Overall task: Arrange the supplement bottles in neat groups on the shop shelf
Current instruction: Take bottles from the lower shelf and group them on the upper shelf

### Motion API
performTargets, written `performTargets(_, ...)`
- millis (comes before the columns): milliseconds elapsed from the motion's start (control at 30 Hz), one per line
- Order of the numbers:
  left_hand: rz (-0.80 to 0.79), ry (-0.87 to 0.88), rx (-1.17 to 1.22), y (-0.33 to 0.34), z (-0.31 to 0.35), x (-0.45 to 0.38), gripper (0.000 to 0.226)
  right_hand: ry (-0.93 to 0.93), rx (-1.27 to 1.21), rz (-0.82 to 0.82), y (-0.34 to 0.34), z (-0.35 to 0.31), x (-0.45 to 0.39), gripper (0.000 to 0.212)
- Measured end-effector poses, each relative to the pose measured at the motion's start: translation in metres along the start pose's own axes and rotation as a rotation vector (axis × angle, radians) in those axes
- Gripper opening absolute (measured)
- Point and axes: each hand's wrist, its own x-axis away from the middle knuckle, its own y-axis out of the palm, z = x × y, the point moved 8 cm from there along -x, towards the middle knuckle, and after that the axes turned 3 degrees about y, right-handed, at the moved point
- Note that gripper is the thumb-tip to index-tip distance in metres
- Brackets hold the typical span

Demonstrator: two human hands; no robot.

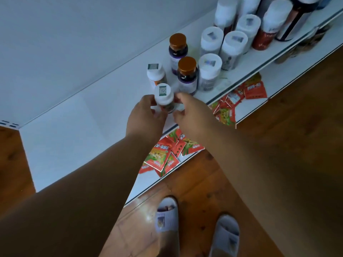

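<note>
A small white-capped bottle (164, 96) stands near the front edge of the white shelf (83, 117). My left hand (146, 115) holds it from the left and my right hand (187, 110) holds it from the right, fingers curled round its body. Just behind it stands a matching white-capped bottle (155, 73). Two dark bottles with orange-brown caps (186, 75) (177, 48) stand in a line to the right. Further right stands a cluster of several taller white-capped bottles (209, 71).
Red sachets (163, 156) lie scattered on the lower shelf under the front edge. Tall cans (274, 23) stand at the shelf's far right. The white back wall (74, 43) rises behind. Below are a wooden floor and my two slippered feet (167, 216).
</note>
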Motion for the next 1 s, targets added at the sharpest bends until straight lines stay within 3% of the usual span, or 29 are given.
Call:
performTargets(133,0.028,0.083,0.037,-0.021,0.024,0.015,0.029,0.015,-0.123,0.053,-0.018,-0.010,0.016,0.025)
performTargets(233,-0.022,0.035,0.130,-0.046,0.052,0.053,0.020,0.058,-0.211,0.082,-0.054,-0.029,0.053,0.024)
performTargets(467,-0.212,-0.020,0.466,-0.135,0.169,0.167,0.030,0.108,-0.432,0.035,-0.180,-0.111,0.180,0.023)
performTargets(700,-0.295,0.111,0.650,-0.206,0.277,0.235,0.033,-0.104,-0.352,0.076,-0.293,-0.196,0.265,0.044)
performTargets(1000,-0.200,0.305,0.635,-0.291,0.348,0.207,0.039,-0.304,-0.298,0.144,-0.370,-0.290,0.256,0.047)
